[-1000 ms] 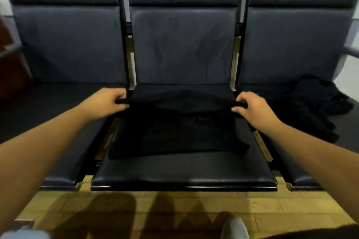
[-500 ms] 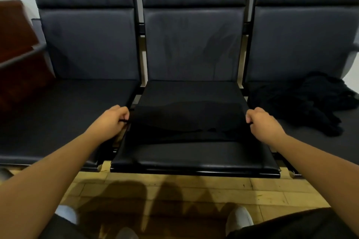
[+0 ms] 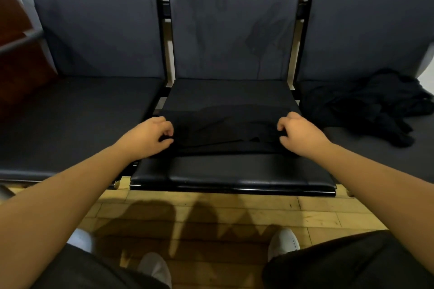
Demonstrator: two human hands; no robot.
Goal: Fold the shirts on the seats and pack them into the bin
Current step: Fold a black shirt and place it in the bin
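— How is the light?
— Dim and even. It seems to come from above and behind the person, since soft shadows fall forward across the wooden floor (image 3: 234,213).
— Any glare?
— Only a thin sheen along the front edge of the middle seat (image 3: 234,178).
— Can the dark areas be read?
— Barely. The black shirt (image 3: 223,131) almost merges with the cushion, and its folds show as faint grey lines. The heap of dark clothes (image 3: 366,105) is nearly featureless.
— Sharpness?
— Fair in the centre and softer at the corners, where the shoes (image 3: 283,240) smear. The wide lens bows the seat backs (image 3: 94,30) at both sides.
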